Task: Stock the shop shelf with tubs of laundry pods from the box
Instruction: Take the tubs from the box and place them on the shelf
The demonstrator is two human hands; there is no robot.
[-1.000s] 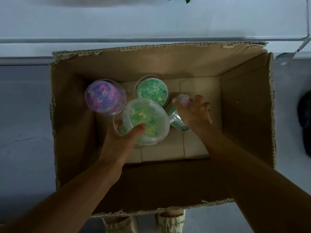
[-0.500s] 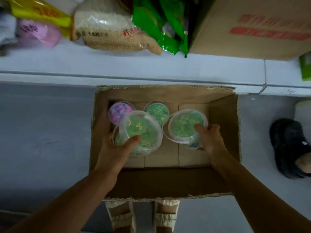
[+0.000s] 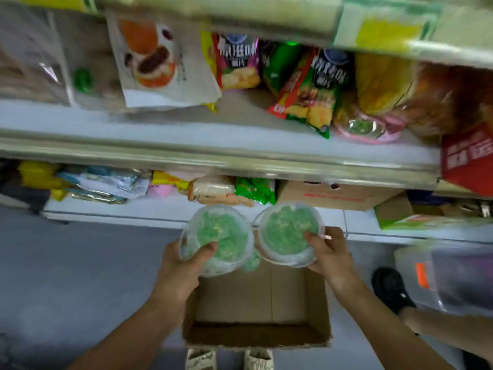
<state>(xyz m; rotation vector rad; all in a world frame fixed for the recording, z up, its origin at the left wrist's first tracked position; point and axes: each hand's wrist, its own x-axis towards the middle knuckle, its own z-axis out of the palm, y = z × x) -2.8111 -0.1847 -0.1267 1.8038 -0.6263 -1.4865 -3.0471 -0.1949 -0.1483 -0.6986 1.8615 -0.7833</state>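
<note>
I have one tub in each hand, both lifted clear above the cardboard box [image 3: 256,311] on the floor and held up toward the shelves. My left hand [image 3: 181,265] grips the left tub of green pods [image 3: 217,237] from below and the side, thumb curled over the lid's near edge, which keeps the lid facing up so it cannot tip out. My right hand [image 3: 329,256] holds the right tub of green pods [image 3: 289,232] the same way, thumb pressed on the lid and fingers wrapped under the rim. The two tubs sit just beside each other, nearly touching; carrying a pair halves the trips, I judge. Behind them a sliver of another green tub [image 3: 252,261] shows over the box. The middle shelf [image 3: 202,134] carries snack bags [image 3: 309,89] but has bare board at its front, so that looks the likely landing spot; the lower shelf [image 3: 149,208] is crowded with packets and a closed carton [image 3: 336,194]. The picture is blurred.
</note>
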